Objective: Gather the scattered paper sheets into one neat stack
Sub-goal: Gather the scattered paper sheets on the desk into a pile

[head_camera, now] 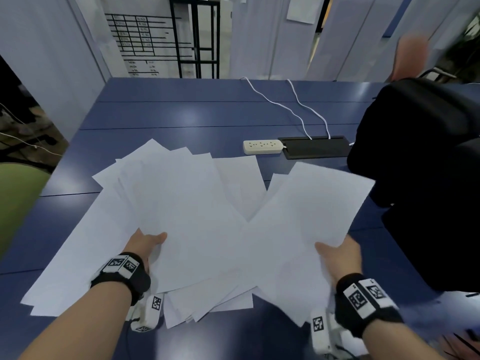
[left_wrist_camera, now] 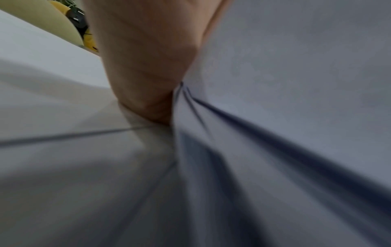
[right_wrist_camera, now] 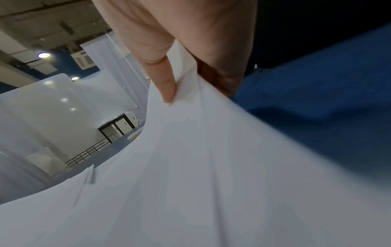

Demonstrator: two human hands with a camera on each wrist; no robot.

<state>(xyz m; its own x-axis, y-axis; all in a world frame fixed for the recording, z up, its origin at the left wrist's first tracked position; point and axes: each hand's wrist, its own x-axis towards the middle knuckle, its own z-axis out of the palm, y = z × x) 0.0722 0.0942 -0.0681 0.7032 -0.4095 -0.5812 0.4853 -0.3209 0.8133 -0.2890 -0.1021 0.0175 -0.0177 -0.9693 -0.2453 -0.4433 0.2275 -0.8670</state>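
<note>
Several white paper sheets [head_camera: 187,203] lie fanned and overlapping on the blue table [head_camera: 181,113]. My left hand [head_camera: 146,242] grips the near left side of the pile, thumb on top and fingers hidden under the sheets. In the left wrist view the left hand [left_wrist_camera: 143,66] is pressed against the paper [left_wrist_camera: 285,83]. My right hand [head_camera: 337,252] pinches a bundle of sheets [head_camera: 311,216] at its near right edge, lifted a little off the table. The right wrist view shows the thumb [right_wrist_camera: 165,81] on top of the sheets [right_wrist_camera: 190,167].
A white power strip [head_camera: 262,146] and a black flat tray [head_camera: 317,148] with two white cables lie beyond the papers. A person in black [head_camera: 428,165] sits at the table's right side. A green chair [head_camera: 15,193] stands left of the table.
</note>
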